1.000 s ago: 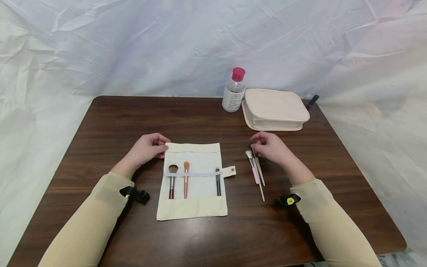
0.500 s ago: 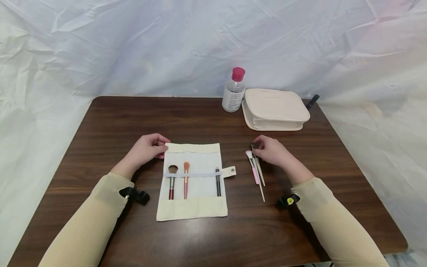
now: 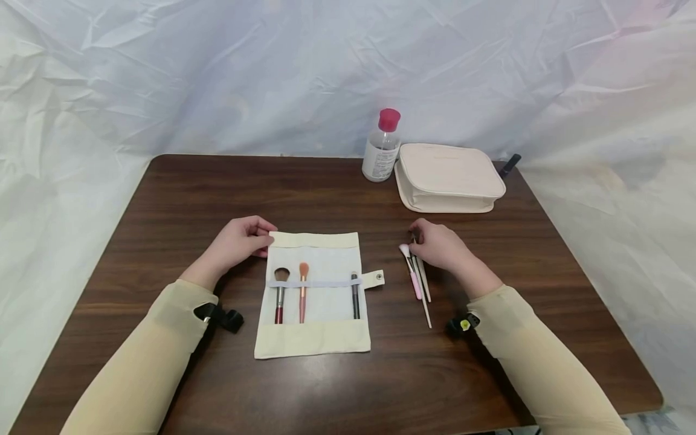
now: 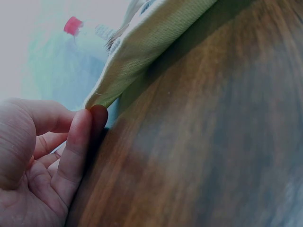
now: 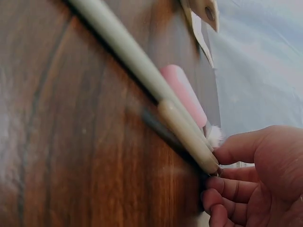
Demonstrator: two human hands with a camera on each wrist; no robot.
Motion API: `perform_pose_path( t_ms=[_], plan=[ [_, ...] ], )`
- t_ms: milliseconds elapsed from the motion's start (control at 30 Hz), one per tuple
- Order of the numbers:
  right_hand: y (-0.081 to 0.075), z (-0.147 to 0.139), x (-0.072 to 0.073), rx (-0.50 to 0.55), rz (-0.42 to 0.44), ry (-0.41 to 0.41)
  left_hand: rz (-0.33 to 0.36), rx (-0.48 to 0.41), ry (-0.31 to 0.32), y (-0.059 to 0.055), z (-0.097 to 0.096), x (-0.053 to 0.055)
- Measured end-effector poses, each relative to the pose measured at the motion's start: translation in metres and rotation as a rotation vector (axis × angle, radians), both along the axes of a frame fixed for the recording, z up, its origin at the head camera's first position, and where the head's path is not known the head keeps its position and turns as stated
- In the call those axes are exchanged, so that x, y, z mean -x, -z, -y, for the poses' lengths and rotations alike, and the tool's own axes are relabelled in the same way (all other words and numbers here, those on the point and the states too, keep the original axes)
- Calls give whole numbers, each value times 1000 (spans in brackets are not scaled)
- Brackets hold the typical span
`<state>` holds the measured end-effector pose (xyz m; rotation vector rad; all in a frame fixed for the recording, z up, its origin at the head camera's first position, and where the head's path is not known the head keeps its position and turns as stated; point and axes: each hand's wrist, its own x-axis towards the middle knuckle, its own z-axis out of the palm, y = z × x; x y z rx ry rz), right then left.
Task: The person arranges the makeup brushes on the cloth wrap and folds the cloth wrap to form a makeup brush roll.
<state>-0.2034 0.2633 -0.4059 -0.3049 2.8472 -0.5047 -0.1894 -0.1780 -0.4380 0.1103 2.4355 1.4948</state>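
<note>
Right hand (image 3: 437,243) edged left | grip pinching pale brush (image 5: 185,135) | pink brush (image 3: 415,286) alongside | left hand (image 3: 243,243) pinching roll (image 3: 312,339) | bottle (image 3: 377,163), case (image 3: 451,172) beyond

Legible text: none. Bottle (image 3: 382,145), left of cream pouch (image 3: 450,202): label (image 3: 379,163) bore print too small to read. Pouch lid (image 3: 451,172): faint lettering, likewise, was illegible.

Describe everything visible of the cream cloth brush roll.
The cream cloth brush roll lies open on the brown wood-grain table, with bands along top and bottom. A pale lavender strap crosses three makeup brushes with red, pink and black handles; a snap tab juts right. The left hand pinches the upper left corner.
</note>
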Motion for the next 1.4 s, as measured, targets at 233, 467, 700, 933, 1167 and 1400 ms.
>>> perform_pose_path(
  t_ms=[233,467,700,933,1167,1400],
  plan=[
    [3,2,-1,-8,-10,25,20,-1,-5,5,-2,-1],
    [8,-4,0,83,-17,42,4,5,-7,5,0,0],
    [11,-9,-1,211,10,55,15,3,-8,6,0,-2],
    [7,-11,1,339,25,65,-4,-12,-9,4,0,-2],
    [-3,-5,4,483,22,56,-3,-10,-17,4,0,-2],
    [-9,10,7,622,79,23,-3,-6,-13,4,0,-1]
  ],
)
